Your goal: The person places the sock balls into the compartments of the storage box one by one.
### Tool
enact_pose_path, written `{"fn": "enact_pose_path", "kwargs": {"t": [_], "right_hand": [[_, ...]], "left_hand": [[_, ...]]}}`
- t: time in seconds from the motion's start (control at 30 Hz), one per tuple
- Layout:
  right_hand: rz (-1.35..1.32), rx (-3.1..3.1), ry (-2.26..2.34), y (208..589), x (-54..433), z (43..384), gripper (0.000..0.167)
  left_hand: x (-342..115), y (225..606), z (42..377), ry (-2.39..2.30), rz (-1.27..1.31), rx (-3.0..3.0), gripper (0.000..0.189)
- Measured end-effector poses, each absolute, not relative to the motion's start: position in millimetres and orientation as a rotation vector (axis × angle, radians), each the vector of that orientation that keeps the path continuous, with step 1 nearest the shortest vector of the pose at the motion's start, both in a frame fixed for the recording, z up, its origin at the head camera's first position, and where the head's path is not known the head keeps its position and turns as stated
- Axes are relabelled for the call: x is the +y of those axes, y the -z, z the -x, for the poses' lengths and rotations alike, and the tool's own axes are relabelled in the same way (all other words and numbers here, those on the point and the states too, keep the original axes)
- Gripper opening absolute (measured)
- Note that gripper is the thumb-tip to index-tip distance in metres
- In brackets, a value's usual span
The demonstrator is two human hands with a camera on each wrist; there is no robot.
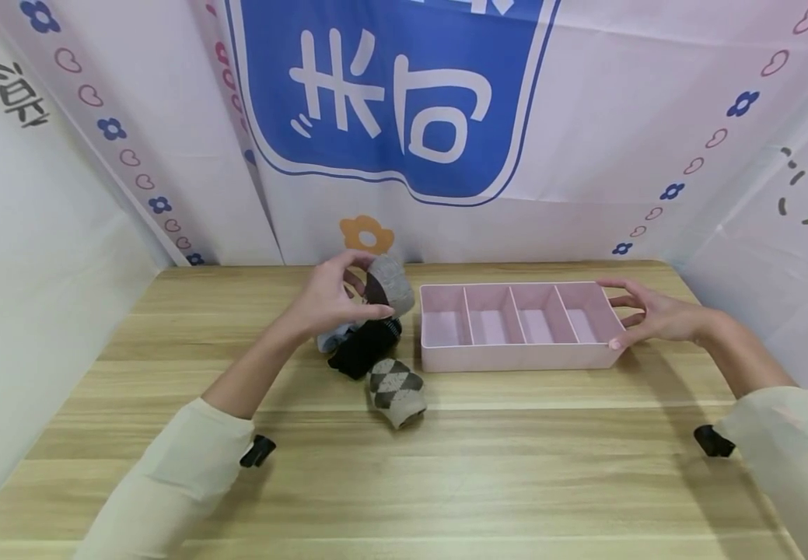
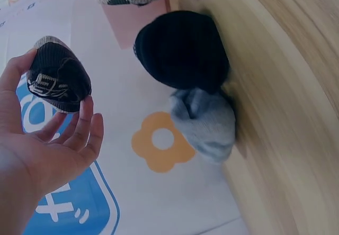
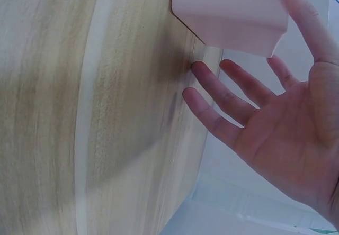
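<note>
While the left hand [image 1: 327,298] pinches a grey-and-dark sock [image 1: 393,288] between thumb and fingers, the sock hangs above the wooden table [image 1: 515,467], just left of a pink box [image 1: 515,358]. Rolled into a rounded bundle, it is pale grey on one face and dark, ribbed knit with light markings on the other. Below it lies a plain black sock [image 1: 367,348], soft and plump, touching a light blue-grey sock [image 2: 206,124] with loose folds. Nearer the person sits a checked sock [image 1: 397,389], its knit patterned in brown and beige diamonds. Smooth and straight-walled, the box has thin dividers making four compartments; the right hand [image 1: 659,315] holds its right end between thumb and forefinger, the other fingers spread.
</note>
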State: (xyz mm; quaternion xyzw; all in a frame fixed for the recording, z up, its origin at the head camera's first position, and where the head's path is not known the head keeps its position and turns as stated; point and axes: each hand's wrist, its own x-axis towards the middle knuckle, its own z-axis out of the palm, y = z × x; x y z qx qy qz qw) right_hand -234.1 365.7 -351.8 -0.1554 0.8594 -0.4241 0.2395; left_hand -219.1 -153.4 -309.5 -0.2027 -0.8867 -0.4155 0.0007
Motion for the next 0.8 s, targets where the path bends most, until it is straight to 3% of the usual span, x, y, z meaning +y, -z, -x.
{"fn": "enact_pose_path", "kwargs": {"t": [0.8], "right_hand": [[0.42, 2.335, 1.192, 353.4, 365.2, 234.2, 0.101]], "left_hand": [[-108.1, 306.3, 228.5, 1.434, 0.76, -2.741, 0.079]]}}
